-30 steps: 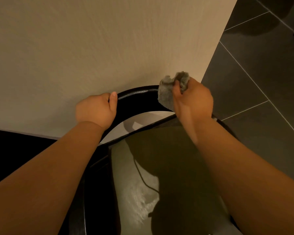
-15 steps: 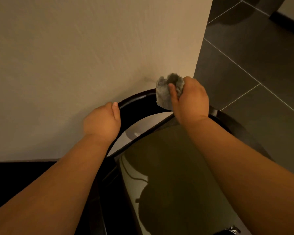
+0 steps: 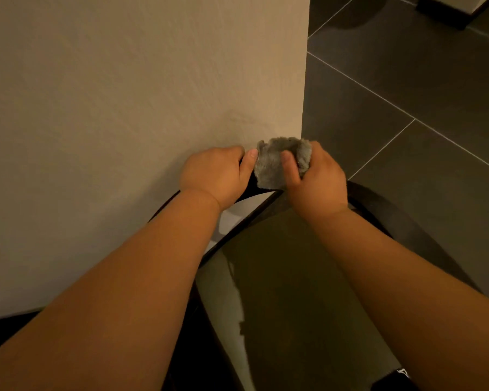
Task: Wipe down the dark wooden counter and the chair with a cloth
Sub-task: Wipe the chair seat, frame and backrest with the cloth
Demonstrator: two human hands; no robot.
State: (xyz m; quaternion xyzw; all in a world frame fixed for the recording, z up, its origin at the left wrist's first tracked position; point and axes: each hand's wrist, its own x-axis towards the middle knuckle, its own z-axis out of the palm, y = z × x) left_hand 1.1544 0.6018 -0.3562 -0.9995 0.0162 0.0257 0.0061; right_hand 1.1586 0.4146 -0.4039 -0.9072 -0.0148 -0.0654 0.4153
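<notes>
— Olive-grey padding on the seat (image 3: 294, 292) fills the foreground between two bare forearms. Which step is this?

— The chair (image 3: 384, 221) stage, by the look of it. Beyond the seat, the left hand (image 3: 215, 173) has its grip curled round the black curved back rail (image 3: 250, 189), apparently steadying it. Just beside it, the right hand (image 3: 316, 184) has its grip clamped on a bunched grey cloth (image 3: 271, 165), thumb across the front, pressing it onto the top of the same rail.

— And the counter?

— A dark strip (image 3: 0, 328) at the lower left edge may be it; too little shows to tell. Behind the rail rises a beige wall (image 3: 124, 108), with dark floor tiles (image 3: 407, 94) farther off to the right.

— What does the next move call for?

— Probably a firm slide of the cloth along the rail's curve. The left hand would have to make room, since its thumb sits just beside the cloth.
</notes>
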